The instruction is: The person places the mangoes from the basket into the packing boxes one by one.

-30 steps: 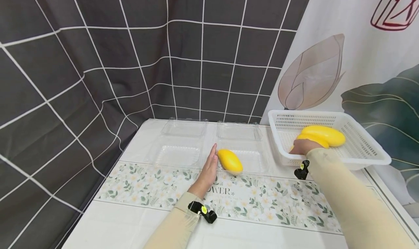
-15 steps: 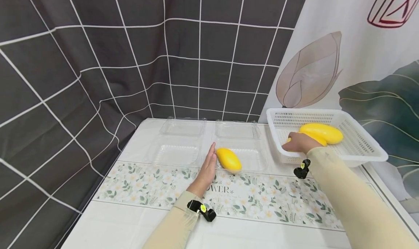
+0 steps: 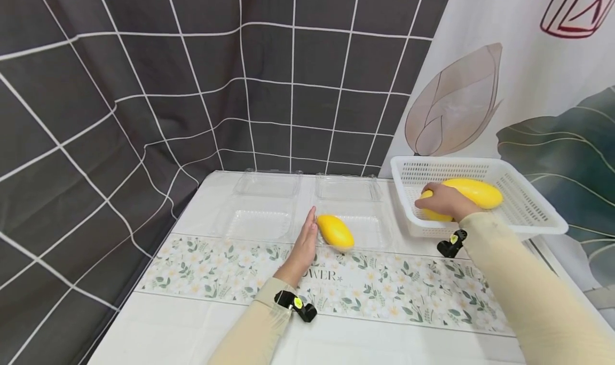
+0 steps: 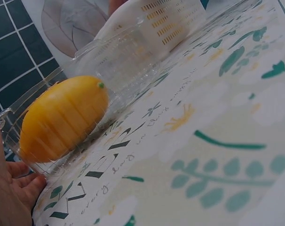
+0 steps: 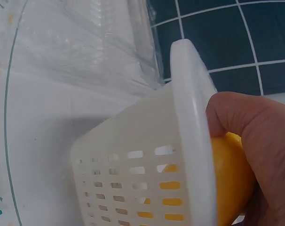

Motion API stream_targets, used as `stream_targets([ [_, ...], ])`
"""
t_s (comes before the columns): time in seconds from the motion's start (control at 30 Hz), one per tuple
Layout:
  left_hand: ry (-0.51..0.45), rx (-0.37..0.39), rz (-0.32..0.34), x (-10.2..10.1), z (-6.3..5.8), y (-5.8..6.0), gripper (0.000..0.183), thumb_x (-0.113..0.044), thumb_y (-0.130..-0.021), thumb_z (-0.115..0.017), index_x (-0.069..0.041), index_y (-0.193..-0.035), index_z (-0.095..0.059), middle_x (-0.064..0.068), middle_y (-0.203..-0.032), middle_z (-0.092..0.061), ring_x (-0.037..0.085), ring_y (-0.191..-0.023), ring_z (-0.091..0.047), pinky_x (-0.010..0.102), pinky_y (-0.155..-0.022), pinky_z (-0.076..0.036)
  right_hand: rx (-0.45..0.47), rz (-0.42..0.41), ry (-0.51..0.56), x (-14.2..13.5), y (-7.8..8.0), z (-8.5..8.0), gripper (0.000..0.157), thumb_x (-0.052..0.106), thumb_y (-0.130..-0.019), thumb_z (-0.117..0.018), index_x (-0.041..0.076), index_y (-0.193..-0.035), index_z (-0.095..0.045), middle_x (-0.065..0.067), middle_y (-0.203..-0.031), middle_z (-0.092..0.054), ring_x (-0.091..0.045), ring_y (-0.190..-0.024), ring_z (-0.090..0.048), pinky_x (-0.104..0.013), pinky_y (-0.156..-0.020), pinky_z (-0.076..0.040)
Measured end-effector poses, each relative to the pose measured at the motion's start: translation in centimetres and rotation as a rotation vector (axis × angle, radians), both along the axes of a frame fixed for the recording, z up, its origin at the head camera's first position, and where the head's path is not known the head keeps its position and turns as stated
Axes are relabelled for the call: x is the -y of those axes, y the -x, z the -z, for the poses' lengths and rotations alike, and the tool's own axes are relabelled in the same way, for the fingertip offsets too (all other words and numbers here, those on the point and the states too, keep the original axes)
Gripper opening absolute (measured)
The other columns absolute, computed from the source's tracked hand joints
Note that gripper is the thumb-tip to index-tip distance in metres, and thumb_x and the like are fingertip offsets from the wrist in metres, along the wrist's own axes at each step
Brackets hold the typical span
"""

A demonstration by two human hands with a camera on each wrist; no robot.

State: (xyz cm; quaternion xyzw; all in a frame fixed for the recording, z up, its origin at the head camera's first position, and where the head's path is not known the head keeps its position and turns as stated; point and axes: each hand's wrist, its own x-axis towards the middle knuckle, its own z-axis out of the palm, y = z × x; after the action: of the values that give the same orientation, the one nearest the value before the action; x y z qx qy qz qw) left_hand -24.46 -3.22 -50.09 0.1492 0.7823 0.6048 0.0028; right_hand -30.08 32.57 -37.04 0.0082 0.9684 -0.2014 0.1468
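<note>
A yellow mango (image 3: 335, 232) lies in the left part of the right-hand clear plastic box (image 3: 377, 231); the left wrist view shows the mango's (image 4: 65, 120) small green stem spot. My left hand (image 3: 301, 253) stands with straight fingers along the left side of this box. Over in the white slotted basket (image 3: 538, 229), my right hand (image 3: 447, 200) grips a second mango (image 3: 434, 215), thumb bent over its top in the right wrist view, where part of the mango (image 5: 232, 179) is hidden by the basket wall. Another mango (image 3: 480, 192) lies behind that hand.
A second clear box (image 3: 259, 226) stands left of the first, its lid (image 3: 268, 184) folded back, as is the right box's lid (image 3: 348, 189). A flower-patterned strip (image 3: 206, 269) crosses the white table. Dark grid cloth (image 3: 269, 103) hangs behind.
My right hand has taken hold of the nearer mango and lifted it slightly inside the basket, tilting it. The left hand keeps its place beside the box.
</note>
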Motion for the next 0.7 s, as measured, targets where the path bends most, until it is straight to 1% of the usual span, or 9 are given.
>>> stream_targets([
  [0.1, 0.0, 0.003, -0.001, 0.0, -0.1, 0.1, 0.048, -0.044, -0.099, -0.013, -0.039, -0.146, -0.003, -0.009, -0.152, -0.008, 0.013, -0.137, -0.013, 0.042, -0.111, -0.01, 0.008, 0.018, 0.034, -0.2, -0.1, -0.3, 0.07, 0.055, -0.081, -0.058, 0.006, -0.129, -0.041, -0.023, -0.121, -0.047, -0.036, -0.095, -0.046, -0.041, -0.065, -0.045],
  [0.2, 0.002, 0.011, -0.001, -0.1, -0.3, 0.0, 0.047, -0.045, -0.099, -0.013, -0.041, -0.145, -0.003, -0.009, -0.151, -0.008, 0.012, -0.137, -0.013, 0.041, -0.111, -0.01, 0.014, 0.033, 0.059, -0.4, -0.3, -0.4, 0.074, 0.056, -0.081, -0.057, 0.006, -0.132, -0.037, -0.023, -0.122, -0.044, -0.036, -0.096, -0.045, -0.038, -0.062, -0.046],
  [0.3, 0.002, 0.017, -0.003, -0.1, -0.3, -0.1, 0.046, -0.045, -0.099, -0.014, -0.044, -0.144, -0.002, -0.009, -0.152, -0.008, 0.013, -0.137, -0.013, 0.042, -0.111, -0.01, -0.006, 0.051, 0.061, -0.6, -0.4, -0.4, 0.075, 0.056, -0.082, -0.057, 0.006, -0.134, -0.036, -0.023, -0.123, -0.043, -0.037, -0.095, -0.045, -0.036, -0.059, -0.049],
  [0.37, 0.002, 0.025, -0.008, -0.1, -0.4, -0.1, 0.046, -0.046, -0.099, -0.014, -0.045, -0.143, -0.002, -0.008, -0.152, -0.009, 0.015, -0.137, -0.013, 0.044, -0.11, -0.01, -0.025, 0.066, 0.066, -0.5, -0.5, -0.6, 0.075, 0.055, -0.082, -0.058, 0.007, -0.134, -0.035, -0.024, -0.124, -0.042, -0.038, -0.095, -0.045, -0.035, -0.056, -0.051],
  [0.47, 0.009, 0.033, -0.015, -0.1, -0.4, -0.2, 0.045, -0.047, -0.098, -0.014, -0.048, -0.142, -0.002, -0.009, -0.151, -0.009, 0.014, -0.137, -0.013, 0.044, -0.11, -0.01, -0.04, 0.081, 0.076, -0.4, -0.6, -0.9, 0.074, 0.052, -0.082, -0.059, 0.006, -0.134, -0.035, -0.025, -0.124, -0.042, -0.039, -0.096, -0.045, -0.035, -0.053, -0.052],
  [0.57, 0.008, 0.026, -0.01, 0.0, -0.3, -0.1, 0.046, -0.048, -0.098, -0.013, -0.047, -0.143, -0.002, -0.01, -0.151, -0.008, 0.013, -0.137, -0.012, 0.042, -0.111, -0.01, -0.055, 0.08, 0.061, -0.3, -0.7, -1.1, 0.07, 0.047, -0.084, -0.06, 0.004, -0.134, -0.036, -0.025, -0.123, -0.042, -0.039, -0.095, -0.046, -0.036, -0.051, -0.051],
  [0.67, 0.002, 0.028, -0.006, 0.0, -0.1, -0.1, 0.046, -0.048, -0.098, -0.013, -0.047, -0.142, -0.002, -0.01, -0.151, -0.009, 0.011, -0.136, -0.012, 0.04, -0.111, -0.01, -0.093, 0.054, 0.013, -0.2, -0.9, -1.3, 0.062, 0.04, -0.085, -0.06, 0.003, -0.13, -0.04, -0.024, -0.121, -0.046, -0.038, -0.092, -0.048, -0.036, -0.051, -0.05],
  [0.7, 0.0, 0.027, -0.003, 0.0, -0.1, 0.0, 0.046, -0.048, -0.098, -0.013, -0.047, -0.142, -0.002, -0.01, -0.151, -0.008, 0.011, -0.136, -0.012, 0.04, -0.111, -0.01, -0.114, 0.04, -0.008, -0.2, -0.8, -1.4, 0.058, 0.037, -0.085, -0.06, 0.002, -0.128, -0.042, -0.024, -0.119, -0.048, -0.037, -0.091, -0.049, -0.037, -0.054, -0.05],
])
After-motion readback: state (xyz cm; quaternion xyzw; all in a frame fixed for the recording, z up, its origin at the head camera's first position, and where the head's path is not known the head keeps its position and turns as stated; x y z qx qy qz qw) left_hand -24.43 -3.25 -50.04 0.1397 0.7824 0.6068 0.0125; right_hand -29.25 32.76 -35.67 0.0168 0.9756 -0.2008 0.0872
